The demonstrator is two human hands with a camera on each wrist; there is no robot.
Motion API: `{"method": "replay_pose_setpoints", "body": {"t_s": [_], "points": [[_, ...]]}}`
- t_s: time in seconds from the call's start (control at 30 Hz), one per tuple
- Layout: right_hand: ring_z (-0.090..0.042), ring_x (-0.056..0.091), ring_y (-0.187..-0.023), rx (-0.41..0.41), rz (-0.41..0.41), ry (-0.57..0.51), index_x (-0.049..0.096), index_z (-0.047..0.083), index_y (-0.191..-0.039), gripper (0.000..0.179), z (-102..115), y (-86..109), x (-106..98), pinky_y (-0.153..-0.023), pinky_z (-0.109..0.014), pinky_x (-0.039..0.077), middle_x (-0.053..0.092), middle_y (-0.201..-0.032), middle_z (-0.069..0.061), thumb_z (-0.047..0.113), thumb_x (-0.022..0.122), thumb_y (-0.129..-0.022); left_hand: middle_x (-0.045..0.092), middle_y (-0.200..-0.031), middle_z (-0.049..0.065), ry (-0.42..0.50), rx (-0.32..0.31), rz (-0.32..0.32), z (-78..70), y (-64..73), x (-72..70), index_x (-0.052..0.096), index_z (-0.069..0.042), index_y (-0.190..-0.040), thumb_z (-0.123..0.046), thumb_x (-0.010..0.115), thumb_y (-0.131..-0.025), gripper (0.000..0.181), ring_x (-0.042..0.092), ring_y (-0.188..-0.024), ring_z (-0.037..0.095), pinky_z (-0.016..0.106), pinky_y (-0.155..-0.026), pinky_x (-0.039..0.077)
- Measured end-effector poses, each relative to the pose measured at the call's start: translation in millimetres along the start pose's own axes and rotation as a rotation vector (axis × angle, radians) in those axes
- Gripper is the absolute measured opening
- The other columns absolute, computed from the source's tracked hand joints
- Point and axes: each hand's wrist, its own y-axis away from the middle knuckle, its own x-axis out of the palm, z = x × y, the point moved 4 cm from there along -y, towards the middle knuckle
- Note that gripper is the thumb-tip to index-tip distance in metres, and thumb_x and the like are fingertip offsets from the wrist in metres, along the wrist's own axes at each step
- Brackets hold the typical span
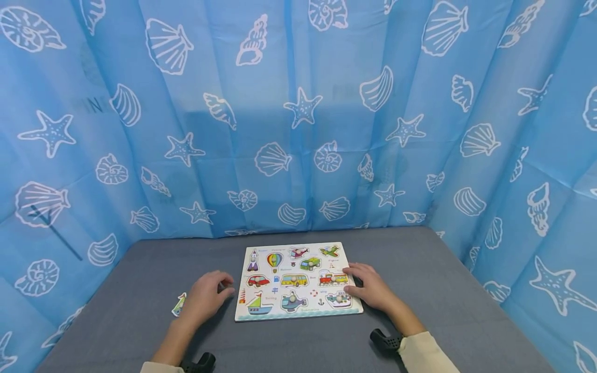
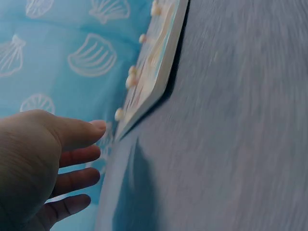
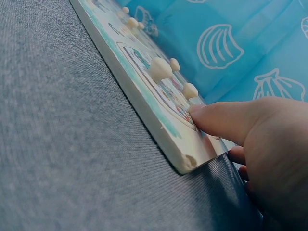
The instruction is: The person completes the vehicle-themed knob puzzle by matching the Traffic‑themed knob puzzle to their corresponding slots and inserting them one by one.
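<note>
A wooden knob puzzle board with vehicle pictures lies flat on the table. My right hand rests at its right edge; the thumb touches the top by the ship piece, and the other fingers lie along the edge. My left hand hovers just left of the board, relaxed and holding nothing, its fingers apart. Left of that hand lies a loose sailboat piece, partly hidden by the forearm. No knob shows on the board's sailboat picture.
A grey cloth covers the table. Behind and at the sides hangs a blue curtain with white shells and starfish. Each wrist wears a black camera strap. Several pale round knobs stick up from the board.
</note>
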Motion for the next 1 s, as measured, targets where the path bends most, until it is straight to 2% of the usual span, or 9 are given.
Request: {"method": "replay_pose_setpoints", "body": {"t_s": [0.27,0.63,0.77,1.0], "points": [[-0.043,0.035,-0.132,-0.003,-0.001,0.003,0.061,0.003,-0.129,0.047,-1,-0.3,0,-0.102,-0.062,0.027,0.050,-0.139,-0.020,0.024,0.071,-0.088,0.066,-0.097,0.000,-0.030,-0.058,0.025,31.7,7.7,-14.2,0.073,-0.013,-0.103,-0.017,0.079,-0.081,0.023,0.060,-0.092,0.023,0.047,-0.078,0.047],[-0.043,0.035,-0.132,-0.005,-0.008,-0.002,0.061,0.004,-0.128,0.046,0,0.3,0,-0.102,-0.062,0.028,0.050,-0.139,-0.020,0.023,0.072,-0.088,0.064,-0.112,0.014,0.037,-0.147,0.062,64.4,22.8,-34.8,0.070,-0.007,-0.111,-0.015,0.076,-0.084,0.028,0.059,-0.102,0.037,0.053,-0.082,0.046],[-0.043,0.035,-0.132,0.002,-0.008,-0.002,0.062,0.004,-0.128,0.046,1,1.2,0,-0.102,-0.062,0.027,0.050,-0.139,-0.020,0.023,0.071,-0.088,0.064,-0.112,0.014,0.032,-0.162,0.078,74.6,25.6,-37.8,0.070,-0.007,-0.112,-0.017,0.076,-0.084,0.030,0.059,-0.104,0.038,0.055,-0.082,0.044],[-0.043,0.035,-0.133,0.000,-0.002,-0.002,0.061,0.004,-0.129,0.046,1,1.0,0,-0.102,-0.062,0.027,0.049,-0.140,-0.020,0.024,0.071,-0.089,0.064,-0.104,0.011,0.039,-0.204,0.091,88.3,32.3,-43.0,0.071,-0.007,-0.104,-0.019,0.077,-0.082,0.026,0.060,-0.094,0.032,0.051,-0.077,0.046]]}}
